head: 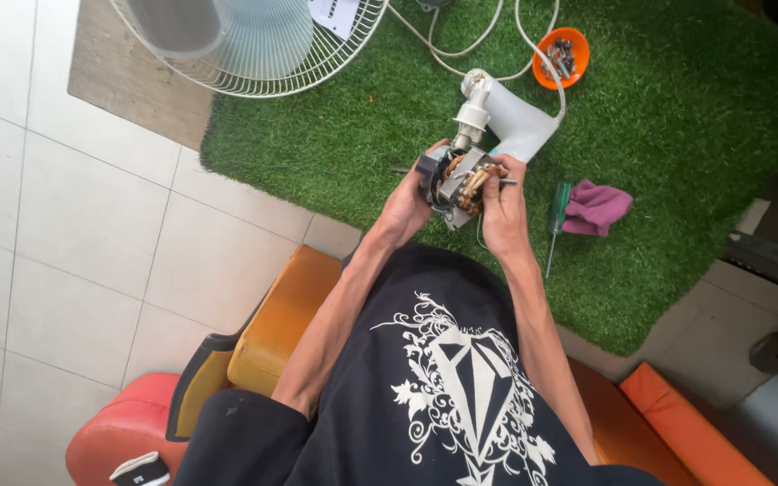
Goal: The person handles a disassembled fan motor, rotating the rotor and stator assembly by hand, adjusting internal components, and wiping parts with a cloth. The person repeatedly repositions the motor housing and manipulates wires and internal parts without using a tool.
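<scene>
We see a grey metal fan motor [461, 180] with copper-brown windings and a white plastic neck [520, 126]. Beyond it lies bright green artificial turf [677, 108]. At far right sits an orange bowl [578, 54]; to the right lie a green-handled screwdriver [557, 211] and a magenta cloth [594, 207]. Far left, the fan grille [254, 63] is white wire. Our black shirt [443, 378] carries a white ornate diamond print, and the seat [281, 324] is orange.
</scene>
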